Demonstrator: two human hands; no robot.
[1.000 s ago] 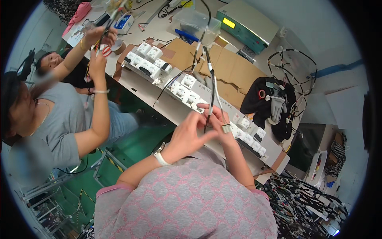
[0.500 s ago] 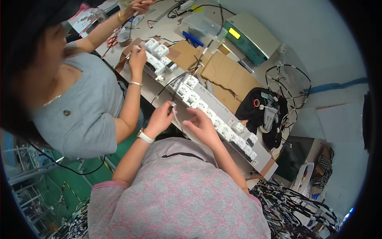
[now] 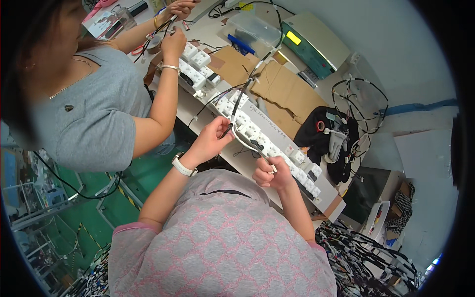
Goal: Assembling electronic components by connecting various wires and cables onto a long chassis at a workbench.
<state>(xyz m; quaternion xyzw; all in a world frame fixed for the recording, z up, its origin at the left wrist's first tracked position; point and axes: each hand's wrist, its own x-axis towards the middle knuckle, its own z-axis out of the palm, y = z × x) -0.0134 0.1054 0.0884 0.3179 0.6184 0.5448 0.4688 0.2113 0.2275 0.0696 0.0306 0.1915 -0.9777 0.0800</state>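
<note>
My left hand (image 3: 213, 137) is closed on a black cable harness (image 3: 239, 99) that runs up across the bench. From there a white-wrapped branch of the harness (image 3: 243, 140) stretches to my right hand (image 3: 273, 172), closed round its end, where a small white connector (image 3: 271, 168) shows at the fingers. Just beyond both hands lies a long board (image 3: 272, 129) carrying a row of white connector blocks (image 3: 269, 148). Thin dark wires branch off the harness to the left, over the board.
On my left a co-worker in a grey shirt (image 3: 99, 119) handles cables at the board's far end. Brown cardboard (image 3: 287, 94), a green-fronted device (image 3: 311, 47) and a clear plastic bin (image 3: 252, 29) lie behind. A black cloth with gloves (image 3: 329, 141) sits right; bundled cables (image 3: 366, 257) hang below.
My right hand has moved right and down and closed on the white branch's end, drawing it out. My left hand shifted slightly right and up. The co-worker's near hand has risen.
</note>
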